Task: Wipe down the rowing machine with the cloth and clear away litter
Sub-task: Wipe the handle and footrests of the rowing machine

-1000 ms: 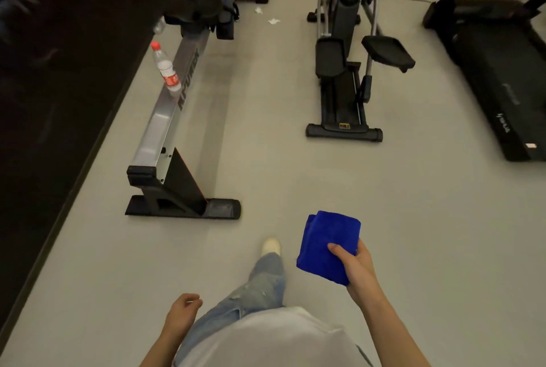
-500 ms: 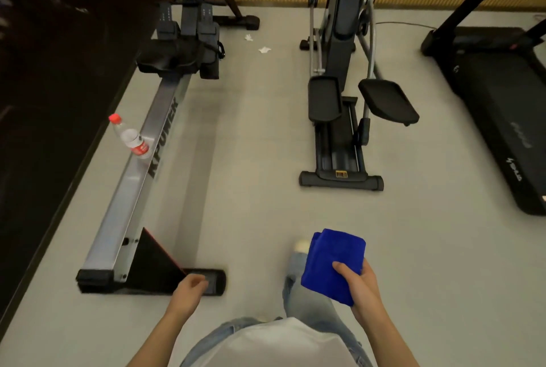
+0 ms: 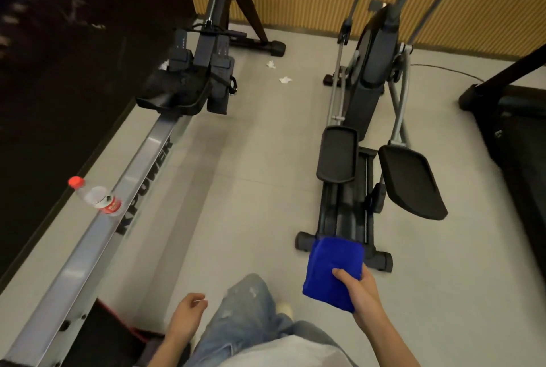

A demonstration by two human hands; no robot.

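The rowing machine (image 3: 139,177) runs along the left, its silver rail leading up to a black seat (image 3: 174,95) and footrests. A clear plastic bottle (image 3: 96,196) with a red cap stands on the rail. Two crumpled white paper scraps (image 3: 285,80) lie on the floor near the rower's far end. My right hand (image 3: 359,292) holds a folded blue cloth (image 3: 332,272) at the lower right of centre. My left hand (image 3: 186,316) hangs loosely curled and holds nothing, beside the rail's near foot.
An elliptical trainer (image 3: 366,142) stands to the right of the rower with a strip of grey floor between them. A treadmill (image 3: 514,142) occupies the far right. A dark wall (image 3: 59,56) borders the rower on the left. My jeans-clad leg (image 3: 245,313) is forward.
I have walked forward along the rower, so the rail, bottle and seat sit closer and lower in view. The cloth stays in my right hand; my left hand swung beside my leg.
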